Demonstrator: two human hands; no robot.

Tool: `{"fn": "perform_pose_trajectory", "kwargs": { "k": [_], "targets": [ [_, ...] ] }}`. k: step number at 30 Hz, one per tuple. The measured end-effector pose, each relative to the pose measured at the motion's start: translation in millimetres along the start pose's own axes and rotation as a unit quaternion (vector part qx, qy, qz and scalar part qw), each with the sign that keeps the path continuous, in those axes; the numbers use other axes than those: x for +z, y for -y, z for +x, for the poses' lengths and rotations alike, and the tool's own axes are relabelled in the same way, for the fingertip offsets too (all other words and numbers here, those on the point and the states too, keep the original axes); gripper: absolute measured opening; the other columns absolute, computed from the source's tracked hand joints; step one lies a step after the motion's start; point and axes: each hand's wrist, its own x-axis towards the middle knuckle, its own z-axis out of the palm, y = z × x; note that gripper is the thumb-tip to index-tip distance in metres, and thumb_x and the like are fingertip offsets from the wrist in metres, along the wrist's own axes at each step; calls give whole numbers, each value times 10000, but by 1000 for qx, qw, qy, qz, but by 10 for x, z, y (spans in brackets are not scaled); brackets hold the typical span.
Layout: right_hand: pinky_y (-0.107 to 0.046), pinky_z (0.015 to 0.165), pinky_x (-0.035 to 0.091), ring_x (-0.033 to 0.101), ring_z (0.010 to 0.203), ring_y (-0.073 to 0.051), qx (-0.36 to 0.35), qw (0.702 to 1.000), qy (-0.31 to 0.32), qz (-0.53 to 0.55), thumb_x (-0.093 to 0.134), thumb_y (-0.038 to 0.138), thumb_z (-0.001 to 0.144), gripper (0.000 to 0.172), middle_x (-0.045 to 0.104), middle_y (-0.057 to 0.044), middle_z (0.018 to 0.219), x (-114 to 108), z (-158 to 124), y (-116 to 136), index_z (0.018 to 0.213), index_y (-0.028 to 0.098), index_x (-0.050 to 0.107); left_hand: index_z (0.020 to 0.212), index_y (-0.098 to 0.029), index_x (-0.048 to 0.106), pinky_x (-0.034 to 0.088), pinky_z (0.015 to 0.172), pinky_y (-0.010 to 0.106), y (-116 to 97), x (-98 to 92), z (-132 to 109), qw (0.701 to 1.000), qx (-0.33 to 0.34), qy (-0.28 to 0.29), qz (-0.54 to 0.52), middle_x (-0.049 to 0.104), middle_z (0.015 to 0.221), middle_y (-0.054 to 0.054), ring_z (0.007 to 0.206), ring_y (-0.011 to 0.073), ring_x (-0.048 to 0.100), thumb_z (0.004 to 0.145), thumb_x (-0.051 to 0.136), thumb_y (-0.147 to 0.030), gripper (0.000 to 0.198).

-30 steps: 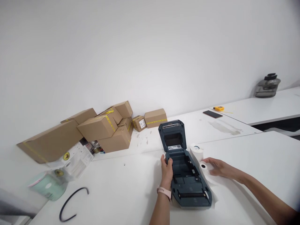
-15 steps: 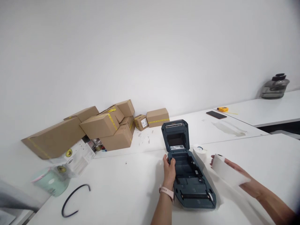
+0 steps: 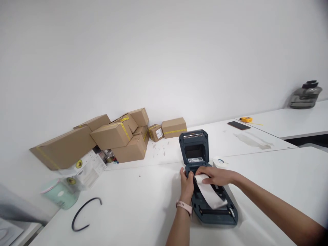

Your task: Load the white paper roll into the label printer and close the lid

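A dark blue label printer (image 3: 214, 213) lies on the white table (image 3: 143, 205) with its lid (image 3: 194, 146) tipped up and open. My left hand (image 3: 187, 186), with a pink watch on the wrist, grips the printer's left edge. My right hand (image 3: 214, 176) reaches over the open bay, fingers closed on a white paper roll (image 3: 210, 193) that lies inside the bay with its strip running toward the front. A second white roll (image 3: 219, 162) rests on the table just right of the printer.
Several cardboard boxes (image 3: 112, 136) are piled against the wall at left, with white packets (image 3: 88, 167) and a pale green roll (image 3: 60, 194) below them. A black curved cable (image 3: 84, 213) lies front left. A phone (image 3: 238, 125), a yellow tape measure (image 3: 246, 119) and a grey appliance (image 3: 304, 94) sit far right.
My right hand lifted the paper roll from the table at the printer's right and carried it left into the open bay. My left hand stayed on the printer's edge.
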Motion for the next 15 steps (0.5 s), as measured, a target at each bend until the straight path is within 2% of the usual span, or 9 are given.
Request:
{"fn": "perform_pose_trajectory", "kwargs": {
  "k": [3,6,11,15],
  "targets": [
    [-432,928,447,618,1052,-318,9,997,6,-76,536,252,804,322,701,-122,1109,122,169,-100,1092,178,661,1470,-52,273,404,1043,278,-6,4,2,1000,4,-2,8,495,1449,210,1295,238,521,877,518,-385,723],
    [-519,1018,361,635,1033,-356,5,992,8,-126,578,218,749,291,735,-126,1021,258,228,-146,1013,191,698,1449,-66,332,421,1024,274,-10,11,4,1000,18,3,22,519,1433,199,1278,239,539,882,508,-387,676],
    [-538,1100,275,693,893,-334,-7,982,12,-190,638,145,636,341,762,-108,902,396,228,-212,963,198,721,1428,-119,399,430,1028,320,-25,6,0,996,47,0,74,591,1368,171,1237,262,571,868,550,-400,644],
    [-520,1103,272,692,864,-303,-19,977,-28,-213,645,143,623,325,760,-79,848,439,238,-252,931,205,725,1424,-117,416,374,1098,422,-120,-17,-55,988,88,-26,126,547,1408,188,1314,315,497,836,586,-387,670]
  ]
}}
